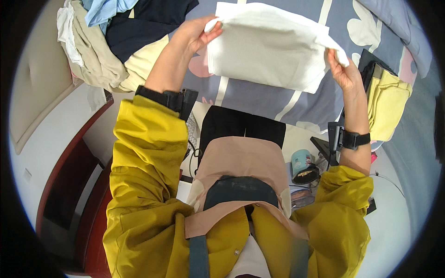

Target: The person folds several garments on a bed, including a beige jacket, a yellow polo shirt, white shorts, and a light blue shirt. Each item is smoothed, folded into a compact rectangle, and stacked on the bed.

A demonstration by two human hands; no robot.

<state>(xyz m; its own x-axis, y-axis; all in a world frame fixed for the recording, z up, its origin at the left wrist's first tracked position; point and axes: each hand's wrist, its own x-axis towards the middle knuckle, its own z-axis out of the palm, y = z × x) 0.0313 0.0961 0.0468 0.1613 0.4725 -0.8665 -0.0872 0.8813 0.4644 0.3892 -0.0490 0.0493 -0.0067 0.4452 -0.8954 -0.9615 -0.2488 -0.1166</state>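
Observation:
A folded white cloth is stretched over the bed between my two hands; I cannot make out whether it is a garment. My left hand pinches its upper left corner between thumb and fingers. At the right end, my right hand grips a bunched edge that stands up from the rest. The middle of the cloth looks flat, with a straight lower edge. Beneath it lies a grey-blue bedspread with pale stripes and flower shapes.
Rumpled clothes in beige, dark navy and light blue are heaped at the far left. Folded yellow clothing lies beyond my right wrist. Near my right forearm is a light-blue patterned cup.

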